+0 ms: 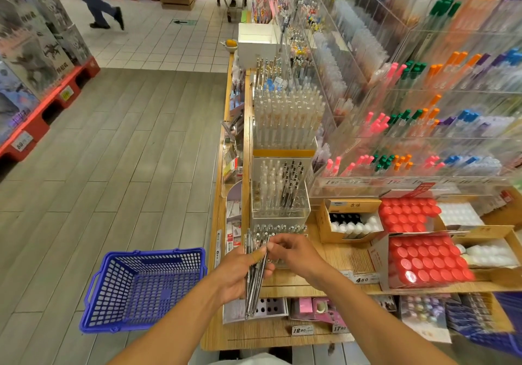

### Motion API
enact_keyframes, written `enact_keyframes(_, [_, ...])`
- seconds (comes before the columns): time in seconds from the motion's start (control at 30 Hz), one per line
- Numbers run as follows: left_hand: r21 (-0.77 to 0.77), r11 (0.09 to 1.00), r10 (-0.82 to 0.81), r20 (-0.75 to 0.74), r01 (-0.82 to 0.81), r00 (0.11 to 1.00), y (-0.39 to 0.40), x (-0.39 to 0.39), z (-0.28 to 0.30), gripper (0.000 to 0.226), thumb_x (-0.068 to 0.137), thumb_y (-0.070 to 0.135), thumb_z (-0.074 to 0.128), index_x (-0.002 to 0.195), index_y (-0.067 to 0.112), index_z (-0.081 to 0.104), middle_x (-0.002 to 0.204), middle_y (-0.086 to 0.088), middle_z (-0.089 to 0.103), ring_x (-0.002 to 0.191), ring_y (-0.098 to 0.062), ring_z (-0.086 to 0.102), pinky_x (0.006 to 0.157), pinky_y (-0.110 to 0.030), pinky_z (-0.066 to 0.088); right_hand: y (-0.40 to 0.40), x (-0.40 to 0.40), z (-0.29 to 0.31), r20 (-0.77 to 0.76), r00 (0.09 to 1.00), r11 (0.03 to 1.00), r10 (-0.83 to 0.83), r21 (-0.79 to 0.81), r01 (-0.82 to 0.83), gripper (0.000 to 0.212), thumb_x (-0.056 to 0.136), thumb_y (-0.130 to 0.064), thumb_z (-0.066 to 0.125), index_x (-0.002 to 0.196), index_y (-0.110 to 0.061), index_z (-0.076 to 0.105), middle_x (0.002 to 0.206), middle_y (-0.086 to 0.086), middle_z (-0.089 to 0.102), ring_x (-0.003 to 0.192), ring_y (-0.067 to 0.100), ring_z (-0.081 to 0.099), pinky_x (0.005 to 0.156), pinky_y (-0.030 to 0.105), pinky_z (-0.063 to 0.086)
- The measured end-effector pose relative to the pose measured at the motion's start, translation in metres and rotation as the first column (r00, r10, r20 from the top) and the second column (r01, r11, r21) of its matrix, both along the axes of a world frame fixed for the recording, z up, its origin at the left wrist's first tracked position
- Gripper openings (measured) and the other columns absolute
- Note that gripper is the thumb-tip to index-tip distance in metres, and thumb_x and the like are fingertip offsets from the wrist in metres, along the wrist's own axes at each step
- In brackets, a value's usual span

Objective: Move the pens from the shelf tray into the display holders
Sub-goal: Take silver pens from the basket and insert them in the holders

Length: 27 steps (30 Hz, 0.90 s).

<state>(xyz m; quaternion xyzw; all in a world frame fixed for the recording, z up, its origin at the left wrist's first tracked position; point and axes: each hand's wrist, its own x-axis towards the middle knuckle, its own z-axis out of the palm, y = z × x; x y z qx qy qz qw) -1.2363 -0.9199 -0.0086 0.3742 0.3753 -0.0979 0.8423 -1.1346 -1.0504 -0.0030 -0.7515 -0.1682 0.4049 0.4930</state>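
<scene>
My left hand (240, 271) grips a bundle of several clear-and-black pens (254, 282), held upright over the shelf's front edge. My right hand (293, 251) pinches the top of one pen in that bundle with thumb and fingertips. Just behind my hands stands a row of clear pens (278, 229) in a low display holder. Above it rises a tiered clear display holder (279, 195) with white and black pens, some of its holes bare. A shelf tray cannot be told apart from here.
A blue shopping basket (144, 288) sits on the floor at my left. Boxes of red-capped bottles (426, 260) and white bottles (350, 225) fill the wooden shelf (333, 257) to the right. Acrylic racks of coloured pens (409, 116) rise behind. A person walks far up the aisle.
</scene>
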Motion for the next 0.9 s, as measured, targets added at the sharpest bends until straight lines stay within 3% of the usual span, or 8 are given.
enact_keyframes(0.13, [0.014,0.999,-0.045,0.031,0.045,0.999,-0.001,0.000,0.000,0.053,0.084,0.015,0.071,0.128,-0.006,0.047,0.090,-0.025,0.071,0.071,-0.028,0.069,0.064,-0.036,0.062,0.001,0.002,0.005,-0.078,0.996,0.999,-0.050,-0.008,0.050,0.009,0.091,-0.017,0.068,0.095,-0.009,0.065,0.081,0.004,0.064,0.073,0.011,0.065,0.066,0.022,0.054])
enact_keyframes(0.27, [0.037,0.997,-0.062,0.021,0.061,0.998,-0.002,0.000,-0.004,0.042,0.094,0.018,0.062,0.126,-0.007,0.052,0.094,-0.025,0.071,0.075,-0.030,0.070,0.067,-0.039,0.062,-0.002,0.009,0.012,-0.086,0.995,0.999,-0.043,-0.009,0.042,0.013,0.091,-0.015,0.068,0.096,-0.007,0.059,0.084,0.012,0.062,0.076,0.023,0.059,0.084,0.045,0.054])
enact_keyframes(0.37, [0.027,0.999,-0.017,-0.014,0.017,1.000,-0.002,0.000,-0.008,0.033,0.101,0.016,0.053,0.126,-0.006,0.052,0.086,-0.020,0.072,0.071,-0.030,0.070,0.059,-0.039,0.060,-0.004,0.014,0.019,0.013,1.000,1.000,-0.018,-0.008,0.018,0.011,0.092,-0.013,0.065,0.099,-0.010,0.056,0.091,0.012,0.062,0.079,0.021,0.058,0.082,0.042,0.054])
enact_keyframes(0.5, [0.089,0.995,0.052,-0.107,-0.043,0.993,-0.001,-0.003,-0.017,0.026,0.103,0.012,0.048,0.124,-0.002,0.054,0.093,-0.022,0.073,0.068,-0.028,0.072,0.056,-0.036,0.058,-0.008,0.020,0.024,0.236,0.968,0.996,0.083,0.000,-0.086,0.012,0.095,-0.016,0.061,0.101,-0.025,0.056,0.099,0.004,0.061,0.089,0.018,0.060,0.081,0.035,0.057])
enact_keyframes(0.6, [0.132,0.988,0.102,-0.157,-0.082,0.982,0.001,-0.005,-0.025,0.022,0.102,0.015,0.050,0.121,0.005,0.057,0.091,-0.017,0.075,0.073,-0.027,0.073,0.067,-0.044,0.062,-0.013,0.025,0.021,0.445,0.888,0.993,0.115,-0.052,-0.103,0.010,0.095,-0.019,0.061,0.100,-0.028,0.058,0.093,-0.006,0.064,0.086,0.010,0.063,0.077,0.025,0.056])
enact_keyframes(0.7, [0.155,0.986,0.093,-0.185,-0.064,0.978,0.003,-0.007,-0.029,0.022,0.102,0.020,0.050,0.121,0.011,0.057,0.095,-0.015,0.076,0.091,-0.031,0.073,0.080,-0.051,0.059,-0.016,0.029,0.012,0.618,0.769,0.986,0.163,-0.116,-0.116,0.008,0.095,-0.020,0.061,0.103,-0.021,0.061,0.087,-0.010,0.063,0.077,0.004,0.061,0.069,0.019,0.053])
enact_keyframes(0.8, [0.144,0.989,0.052,-0.205,-0.022,0.977,0.004,-0.009,-0.028,0.020,0.102,0.023,0.050,0.121,0.016,0.056,0.090,-0.015,0.077,0.082,-0.029,0.075,0.068,-0.044,0.060,-0.019,0.030,0.002,0.655,0.716,0.970,0.243,-0.188,-0.157,0.010,0.094,-0.020,0.061,0.104,-0.018,0.060,0.086,-0.008,0.063,0.076,0.007,0.061,0.070,0.029,0.055])
enact_keyframes(0.9, [0.135,0.991,0.055,-0.217,-0.026,0.975,0.004,-0.009,-0.027,0.019,0.102,0.023,0.050,0.119,0.016,0.057,0.083,-0.014,0.077,0.067,-0.025,0.071,0.061,-0.039,0.060,-0.022,0.029,-0.008,0.666,0.674,0.947,0.318,-0.249,-0.201,0.011,0.094,-0.020,0.062,0.104,-0.021,0.059,0.083,-0.013,0.060,0.074,0.004,0.059,0.068,0.027,0.053])
